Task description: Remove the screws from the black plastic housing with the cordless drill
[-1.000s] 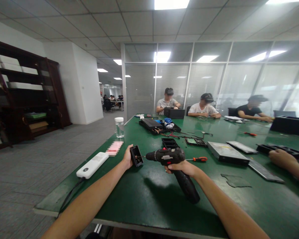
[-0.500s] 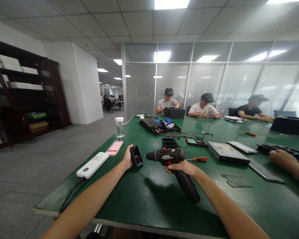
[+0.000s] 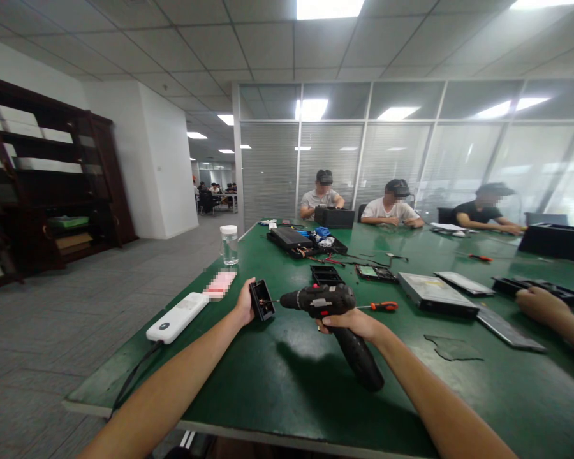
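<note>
Head view: one hand, the left (image 3: 245, 305), is wrapped round a small open black box (image 3: 266, 309) at the desk's (image 3: 239, 382) near end. The right hand (image 3: 351, 323) grasps a black power drill (image 3: 337, 298), pointing toward nine o'clock at the box; an orange-handled screwdriver (image 3: 385, 306) lies at three o'clock from the drill.

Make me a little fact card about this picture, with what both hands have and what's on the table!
Left hand: holds a small black box, open side facing the drill
Right hand: holds a black drill by its handle
Drill tip: points into the box; touching, can't tell
Beside drill: orange-handled screwdriver
Table: green
Near left edge: clear bottle, white lid
Far right: another person's hand
</note>
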`<state>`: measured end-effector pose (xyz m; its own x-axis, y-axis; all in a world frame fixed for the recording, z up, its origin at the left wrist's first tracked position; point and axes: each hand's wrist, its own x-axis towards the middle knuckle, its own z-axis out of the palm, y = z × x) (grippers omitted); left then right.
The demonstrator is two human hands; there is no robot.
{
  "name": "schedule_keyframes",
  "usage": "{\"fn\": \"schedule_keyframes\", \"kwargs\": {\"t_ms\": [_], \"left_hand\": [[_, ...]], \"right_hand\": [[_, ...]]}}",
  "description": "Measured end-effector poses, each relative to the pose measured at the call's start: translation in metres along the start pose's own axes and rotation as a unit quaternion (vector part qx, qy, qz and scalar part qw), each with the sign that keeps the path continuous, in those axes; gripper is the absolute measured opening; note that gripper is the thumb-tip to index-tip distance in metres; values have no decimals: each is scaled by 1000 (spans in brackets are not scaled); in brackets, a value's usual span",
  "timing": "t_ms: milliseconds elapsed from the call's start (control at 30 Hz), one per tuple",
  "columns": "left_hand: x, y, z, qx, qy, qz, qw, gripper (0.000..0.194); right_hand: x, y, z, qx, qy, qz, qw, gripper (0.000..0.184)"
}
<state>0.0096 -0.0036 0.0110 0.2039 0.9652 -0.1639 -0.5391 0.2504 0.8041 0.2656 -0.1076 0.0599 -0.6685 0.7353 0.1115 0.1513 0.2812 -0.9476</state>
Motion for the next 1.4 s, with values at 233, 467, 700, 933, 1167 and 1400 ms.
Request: {"fn": "schedule_keyframes", "kwargs": {"t_ms": [233, 467, 700, 933, 1167, 1400], "left_hand": [[-4, 1, 2, -5, 3, -5, 1000, 34], [0, 0, -1, 0, -1, -2, 1000, 34], [1, 0, -1, -4, 0, -1, 1000, 33], [-1, 0, 2, -12, 17, -5, 1000, 33], [-2, 1, 2, -6, 6, 1, 1000, 32], [-3, 1, 2, -4, 3, -1, 1000, 32]], "right_hand": [[-1, -1, 1, -12, 1, 0, 1000, 24], [0, 0, 0, -18, -6, -1, 1000, 23], [0, 2, 0, -9, 3, -4, 1000, 24], [0, 0, 1, 6, 3, -4, 1000, 25], [0, -1, 1, 0, 7, 1, 1000, 25], [0, 0, 0, -19, 5, 1, 1000, 25]]}}
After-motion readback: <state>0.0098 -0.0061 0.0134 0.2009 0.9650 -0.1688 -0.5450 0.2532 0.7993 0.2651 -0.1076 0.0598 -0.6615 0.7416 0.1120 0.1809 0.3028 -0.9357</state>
